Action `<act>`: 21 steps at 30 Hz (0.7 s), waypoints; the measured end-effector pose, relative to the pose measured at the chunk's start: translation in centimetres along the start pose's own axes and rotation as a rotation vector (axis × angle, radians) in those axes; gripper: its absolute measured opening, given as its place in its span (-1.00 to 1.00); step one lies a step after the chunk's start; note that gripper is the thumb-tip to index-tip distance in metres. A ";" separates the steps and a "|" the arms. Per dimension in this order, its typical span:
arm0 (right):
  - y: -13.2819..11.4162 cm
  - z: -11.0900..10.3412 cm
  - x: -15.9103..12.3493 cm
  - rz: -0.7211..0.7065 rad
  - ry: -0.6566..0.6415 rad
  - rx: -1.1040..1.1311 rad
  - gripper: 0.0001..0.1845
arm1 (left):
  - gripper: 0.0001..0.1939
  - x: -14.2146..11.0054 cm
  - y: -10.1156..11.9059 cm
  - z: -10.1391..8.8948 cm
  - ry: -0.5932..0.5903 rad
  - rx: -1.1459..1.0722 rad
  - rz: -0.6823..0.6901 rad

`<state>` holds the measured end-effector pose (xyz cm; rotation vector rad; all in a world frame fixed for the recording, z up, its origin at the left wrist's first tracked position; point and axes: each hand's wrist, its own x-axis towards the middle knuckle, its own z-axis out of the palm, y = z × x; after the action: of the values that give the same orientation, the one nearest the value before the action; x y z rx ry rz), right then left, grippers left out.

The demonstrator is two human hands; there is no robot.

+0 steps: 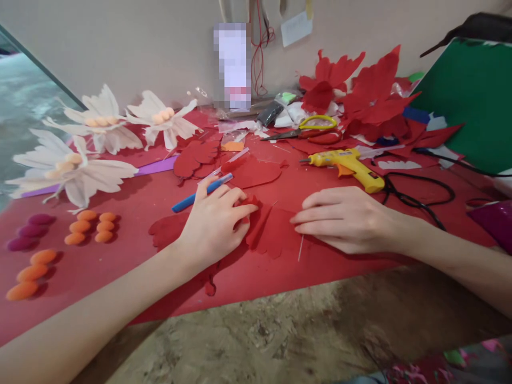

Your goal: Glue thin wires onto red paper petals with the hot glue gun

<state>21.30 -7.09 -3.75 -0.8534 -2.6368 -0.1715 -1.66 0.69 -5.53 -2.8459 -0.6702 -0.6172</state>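
A red fabric petal (276, 234) with a scalloped edge and folds lies between my two hands, low over the red table sheet. My left hand (218, 224) is closed, pinching the petal's left part between thumb and fingers. At its right end the closed fingers of my right hand (344, 220) grip the petal; the thumb is hidden. A thin pale stick or wire (301, 248) pokes out below those fingertips. Beside my left hand lie a blue pen (186, 201) and another red cut piece (166, 230), partly covered by the hand.
A yellow glue gun (348, 164) with a black cord lies beyond my right hand, near yellow-handled scissors (300, 129). White fabric flowers (74, 170) and orange pompoms (32, 273) sit left. Red flowers (376, 98) stand back right, beside a green panel (472, 101).
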 end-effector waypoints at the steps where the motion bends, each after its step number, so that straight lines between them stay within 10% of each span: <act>1: 0.1 0.1 0.2 -0.013 0.042 -0.035 -0.70 | -0.75 0.0 0.1 0.0 0.017 0.013 0.003; 15: 1.1 2.6 2.9 -0.094 0.102 -0.109 -0.70 | -0.77 -0.3 0.4 0.1 0.031 -0.134 0.096; 21: -0.6 2.3 1.6 0.410 0.133 0.009 -0.85 | -0.77 -0.4 0.2 0.3 0.026 -0.144 0.081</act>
<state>19.07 -6.21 -5.27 -1.3063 -2.2811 -0.1041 -1.79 0.39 -6.00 -2.9738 -0.5238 -0.7148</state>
